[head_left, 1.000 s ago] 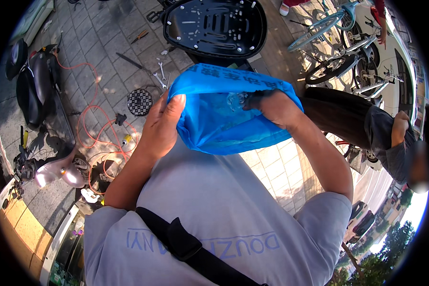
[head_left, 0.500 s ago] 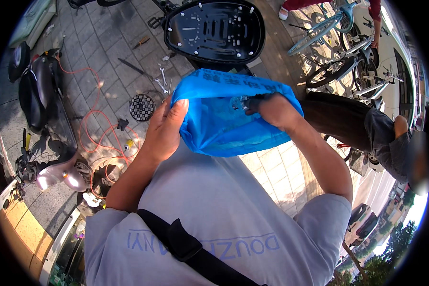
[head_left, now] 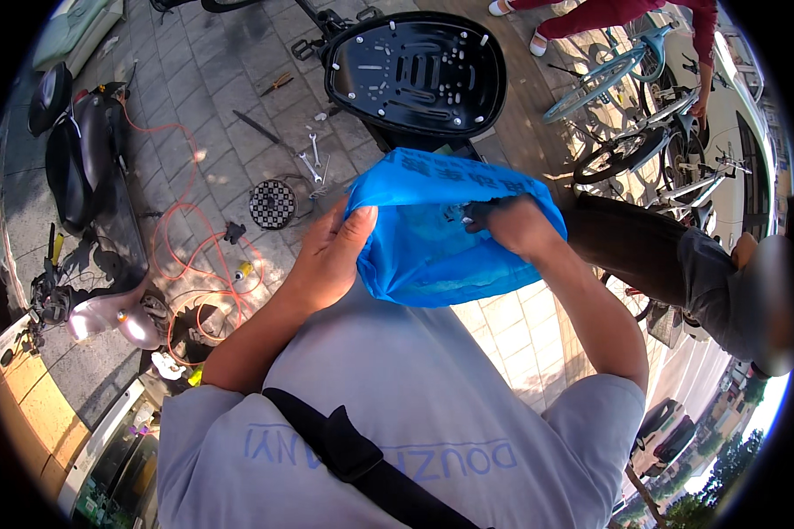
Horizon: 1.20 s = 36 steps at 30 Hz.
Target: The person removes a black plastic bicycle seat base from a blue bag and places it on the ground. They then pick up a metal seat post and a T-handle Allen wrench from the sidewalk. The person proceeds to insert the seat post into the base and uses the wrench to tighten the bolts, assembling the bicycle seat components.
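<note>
Head view: how far along?

Partway, at a guess. Done: opening of the blue plastic bag [head_left: 419, 242] and reaching inside with the right hand [head_left: 519, 225]. Not done, as far as visible: bringing anything out past the rim.

And the grip?

With the left hand [head_left: 326, 260], pinching the bag's left rim. With the right, sunk through the mouth, near a blurred, shiny piece [head_left: 454, 213]; impossible to tell whether closed on it.

Where to place the bag?

Before the grey shirt [head_left: 397, 370], between both hands.
</note>
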Available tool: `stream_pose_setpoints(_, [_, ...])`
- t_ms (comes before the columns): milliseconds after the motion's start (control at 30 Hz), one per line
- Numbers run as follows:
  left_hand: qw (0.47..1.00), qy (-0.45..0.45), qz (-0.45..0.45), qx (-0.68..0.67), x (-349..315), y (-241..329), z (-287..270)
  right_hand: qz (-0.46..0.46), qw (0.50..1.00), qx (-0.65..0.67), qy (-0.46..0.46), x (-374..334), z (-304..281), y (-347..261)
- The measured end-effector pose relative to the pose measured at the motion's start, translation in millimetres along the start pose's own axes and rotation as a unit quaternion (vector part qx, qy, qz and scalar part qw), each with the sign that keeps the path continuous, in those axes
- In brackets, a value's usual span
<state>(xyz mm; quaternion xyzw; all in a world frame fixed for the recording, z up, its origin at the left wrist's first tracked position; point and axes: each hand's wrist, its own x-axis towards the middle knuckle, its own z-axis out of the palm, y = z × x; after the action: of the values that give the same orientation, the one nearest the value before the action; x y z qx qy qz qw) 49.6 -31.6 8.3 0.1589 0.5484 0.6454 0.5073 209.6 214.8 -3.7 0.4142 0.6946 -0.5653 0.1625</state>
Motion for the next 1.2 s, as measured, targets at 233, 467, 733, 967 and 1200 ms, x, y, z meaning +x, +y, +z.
stream_pose_setpoints(233, [1.000,-0.007,0.018,0.008,-1.2,-0.3,4.2,-0.031,0.999,-0.022,-0.001,0.9,2.9,-4.6])
stream_pose_setpoints(467, [1.000,-0.016,0.022,0.009,-0.8,0.2,-0.2,-0.042,0.996,-0.082,0.005,6.9,1.7,-0.9])
stream_pose_setpoints(733, [1.000,-0.015,0.022,0.006,-1.3,-2.6,-0.8,-0.099,0.992,-0.080,0.002,21.5,2.9,27.2])
stream_pose_setpoints(967, [0.999,-0.018,0.034,0.032,-0.2,-2.7,-2.0,-0.133,0.986,-0.096,0.009,21.3,4.8,26.1])
stream_pose_setpoints(1200, [0.998,-0.011,0.017,0.063,-0.1,-3.6,-4.7,-0.216,0.960,-0.177,0.005,28.9,3.6,40.3])
